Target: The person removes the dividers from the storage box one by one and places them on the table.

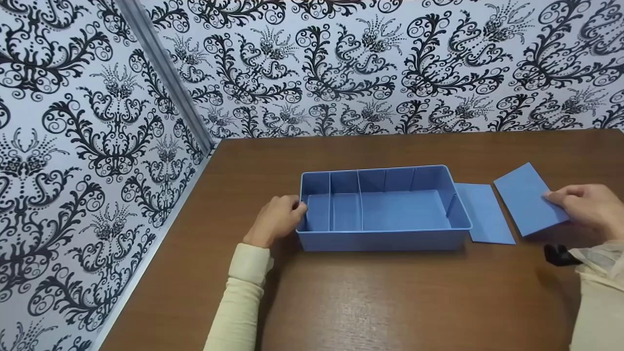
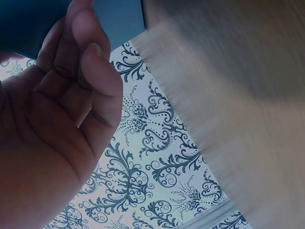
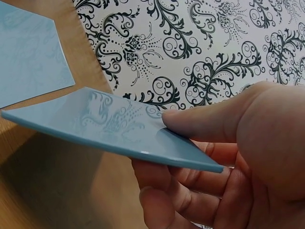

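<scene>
A blue plastic box (image 1: 385, 241) stands on the table, with two thin dividers (image 1: 360, 200) making narrow compartments at its left end. My left hand (image 1: 279, 219) grips the box's left wall, its fingers curled at the rim. In the left wrist view, the curled fingers of the left hand (image 2: 62, 105) lie against a dark part of the box (image 2: 28, 24). Between thumb and fingers, my right hand (image 1: 592, 207) pinches a blue rectangular divider panel (image 1: 529, 200), tilted and raised off the table. The right wrist view shows the thumb on top of the panel (image 3: 95, 119) and fingers underneath.
A second flat blue panel (image 1: 487, 214) lies on the brown table (image 1: 365, 302), against the box's right end. Patterned walls (image 1: 341, 68) rise behind the table and along its left edge. A black strap-like piece (image 1: 560, 255) hangs by the right wrist.
</scene>
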A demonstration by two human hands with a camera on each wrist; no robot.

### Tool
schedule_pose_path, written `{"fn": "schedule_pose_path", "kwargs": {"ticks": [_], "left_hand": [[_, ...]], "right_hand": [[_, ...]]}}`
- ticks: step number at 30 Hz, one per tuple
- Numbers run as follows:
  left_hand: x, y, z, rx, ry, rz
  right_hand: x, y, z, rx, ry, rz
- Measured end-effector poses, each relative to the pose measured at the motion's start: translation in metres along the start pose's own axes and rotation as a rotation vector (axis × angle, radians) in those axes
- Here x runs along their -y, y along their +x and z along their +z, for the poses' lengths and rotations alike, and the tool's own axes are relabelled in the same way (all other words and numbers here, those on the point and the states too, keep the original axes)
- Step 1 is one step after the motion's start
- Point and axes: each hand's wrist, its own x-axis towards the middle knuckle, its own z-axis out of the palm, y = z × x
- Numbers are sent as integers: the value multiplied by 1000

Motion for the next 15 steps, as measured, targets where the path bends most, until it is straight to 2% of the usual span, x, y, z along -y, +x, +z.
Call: {"fn": "schedule_pose_path", "kwargs": {"ticks": [15], "left_hand": [[1,0,1,16,-25,-42]], "right_hand": [[-3,1,1,22,-3,-10]]}}
